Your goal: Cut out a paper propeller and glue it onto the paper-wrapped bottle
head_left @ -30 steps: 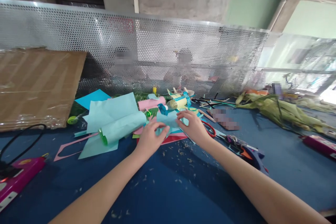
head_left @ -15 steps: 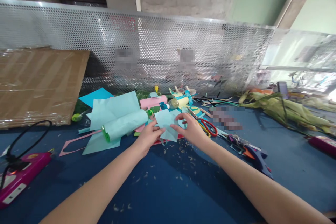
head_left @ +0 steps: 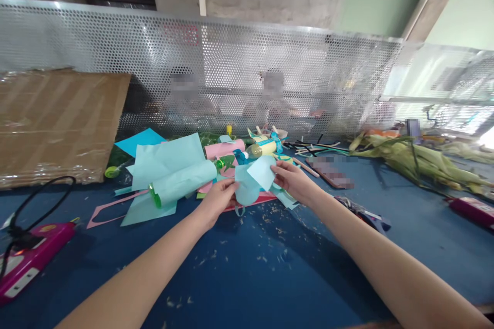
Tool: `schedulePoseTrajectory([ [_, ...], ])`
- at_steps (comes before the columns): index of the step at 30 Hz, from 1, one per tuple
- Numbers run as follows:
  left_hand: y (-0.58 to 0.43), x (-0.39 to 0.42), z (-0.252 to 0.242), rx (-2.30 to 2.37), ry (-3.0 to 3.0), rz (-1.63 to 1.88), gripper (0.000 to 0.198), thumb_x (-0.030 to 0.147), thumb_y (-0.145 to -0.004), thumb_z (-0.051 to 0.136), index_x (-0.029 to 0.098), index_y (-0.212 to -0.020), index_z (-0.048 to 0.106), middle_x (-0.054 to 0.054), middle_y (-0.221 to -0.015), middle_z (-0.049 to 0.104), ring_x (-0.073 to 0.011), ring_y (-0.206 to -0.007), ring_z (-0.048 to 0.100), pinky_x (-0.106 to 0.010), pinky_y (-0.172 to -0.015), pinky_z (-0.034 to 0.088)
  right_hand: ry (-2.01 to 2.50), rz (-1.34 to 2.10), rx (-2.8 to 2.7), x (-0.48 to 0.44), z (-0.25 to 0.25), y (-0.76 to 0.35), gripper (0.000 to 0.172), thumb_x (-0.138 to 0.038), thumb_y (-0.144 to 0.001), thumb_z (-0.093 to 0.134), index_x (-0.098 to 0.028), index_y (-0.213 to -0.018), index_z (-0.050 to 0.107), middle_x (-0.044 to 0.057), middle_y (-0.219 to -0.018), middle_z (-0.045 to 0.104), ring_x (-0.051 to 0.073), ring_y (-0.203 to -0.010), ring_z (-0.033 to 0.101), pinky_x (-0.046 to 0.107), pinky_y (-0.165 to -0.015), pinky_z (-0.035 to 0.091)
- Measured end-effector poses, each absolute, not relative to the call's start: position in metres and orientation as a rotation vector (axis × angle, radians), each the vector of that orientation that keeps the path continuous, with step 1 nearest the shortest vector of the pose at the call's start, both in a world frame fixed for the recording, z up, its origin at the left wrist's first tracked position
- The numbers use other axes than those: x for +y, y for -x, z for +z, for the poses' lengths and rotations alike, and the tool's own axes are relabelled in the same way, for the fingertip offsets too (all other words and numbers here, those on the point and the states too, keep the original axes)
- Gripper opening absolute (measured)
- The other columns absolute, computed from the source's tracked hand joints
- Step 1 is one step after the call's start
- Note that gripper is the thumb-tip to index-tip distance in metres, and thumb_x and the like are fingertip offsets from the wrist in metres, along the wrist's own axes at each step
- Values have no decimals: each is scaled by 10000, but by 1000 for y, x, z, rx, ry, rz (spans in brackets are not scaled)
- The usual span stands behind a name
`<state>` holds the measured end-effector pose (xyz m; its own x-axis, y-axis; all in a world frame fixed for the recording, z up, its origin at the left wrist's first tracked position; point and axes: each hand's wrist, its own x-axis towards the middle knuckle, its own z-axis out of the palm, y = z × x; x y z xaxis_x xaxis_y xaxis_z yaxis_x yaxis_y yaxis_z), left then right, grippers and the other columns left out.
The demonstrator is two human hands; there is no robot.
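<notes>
A small light-blue paper piece [head_left: 252,181] is held just above the blue table [head_left: 247,277], bent into a curl. My left hand [head_left: 216,200] pinches its lower left edge. My right hand [head_left: 294,181] pinches its upper right corner and covers the scissors that lay there. Just left of my hands lies a pile of light-blue paper sheets [head_left: 170,167], one rolled round a green bottle [head_left: 154,196]. A pink paper roll [head_left: 224,149] and a yellow roll [head_left: 262,149] lie behind the held piece.
A cardboard sheet [head_left: 54,123] leans at the far left. A pink device with a black cable [head_left: 27,252] sits at the near left. Corn husks [head_left: 417,162] lie at the right. A perforated metal screen [head_left: 247,77] backs the table, with people behind it. Paper scraps litter the cloth.
The hands lifted the light-blue piece off the pile and bent it into a curl. My right hand moved slightly right and up, now covering the red-handled scissors.
</notes>
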<state>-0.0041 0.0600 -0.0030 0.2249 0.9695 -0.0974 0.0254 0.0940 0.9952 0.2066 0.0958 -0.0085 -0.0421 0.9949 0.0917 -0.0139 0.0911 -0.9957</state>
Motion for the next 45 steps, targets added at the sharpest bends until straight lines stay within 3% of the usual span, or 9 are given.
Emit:
schedulePoseTrajectory([
  [6, 3, 56, 0, 1111, -1423, 824, 244, 401, -744, 618, 161, -733, 661, -35, -664, 671, -190, -647, 651, -307, -645, 534, 1178, 1377, -1402, 78, -4, -194, 294, -328, -628, 796, -146, -822, 669, -17, -660, 626, 100, -568, 573, 212, -517, 464],
  [10, 6, 58, -2, 1238, -1579, 881, 294, 426, -792, 535, 174, -887, 654, -49, -695, 662, -205, -612, 642, -324, -597, 525, 1262, 1308, -1418, 87, 1, -202, 183, -286, -736, 737, -129, -773, 650, -19, -674, 618, 104, -594, 584, 231, -567, 487],
  [17, 8, 51, -1, 1483, -2142, 974, 340, 370, -722, 634, 210, -1018, 684, -136, -1243, 525, -377, -1148, 473, -531, -1001, 315, 1469, 1028, -1333, 150, 23, -222, 294, -294, -910, 552, -165, -1173, 549, 82, -1170, 580, 210, -962, 606, 409, -799, 522],
  [20, 7, 48, -6, 1542, -2502, 739, 500, 447, -748, 619, 238, -1201, 608, -158, -1323, 461, -422, -1233, 371, -583, -983, 309, 1568, 952, -1331, 173, 17, -213, 304, -296, -908, 555, -163, -1182, 544, 84, -1177, 576, 214, -970, 604, 415, -803, 520],
  [25, 6, 51, -10, 1364, -2628, 539, 390, 197, -848, 487, 184, -1229, 567, -119, -1099, 636, -282, -1057, 543, -434, -925, 429, 1728, 797, -1426, 192, 0, -197, 309, -297, -907, 558, -160, -1183, 542, 84, -1173, 578, 215, -966, 606, 415, -799, 521],
  [33, 1, 50, -6, 1459, -2652, 436, 490, 68, -854, 329, 165, -1310, 479, -133, -1017, 645, -256, -910, 617, -365, -767, 486, 1838, 285, -1857, 160, 13, -198, 302, -297, -907, 556, -167, -1180, 546, 86, -1196, 566, 221, -996, 593, 428, -826, 507],
  [38, 0, 44, 3, 1790, -2635, 360, 467, 230, -902, 329, 105, -1330, 468, -176, -1004, 616, -316, -875, 606, -400, -700, 486, 1750, 124, -2267, 89, 12, -199, 218, -326, -755, 720, -152, -865, 651, 39, -768, 661, 206, -748, 633, 316, -685, 491],
  [41, 1, 45, 1, 1926, -2607, 442, 500, 381, -906, 363, 81, -1267, 535, -209, -1035, 605, -353, -929, 585, -445, -755, 477, 1738, -3, -2406, 57, 4, -201, 93, -238, -815, 646, -151, -786, 659, 108, -828, 671, 242, -820, 634, 309, -711, 458],
  [45, 6, 48, -5, 1936, -2648, 582, 578, 434, -892, 401, 38, -1307, 479, -256, -1133, 578, -398, -1020, 536, -503, -816, 450, 1765, -110, -2467, 45, -2, -204, 168, -177, -901, 503, -143, -854, 660, 155, -878, 677, 256, -856, 637, 316, -724, 449],
])
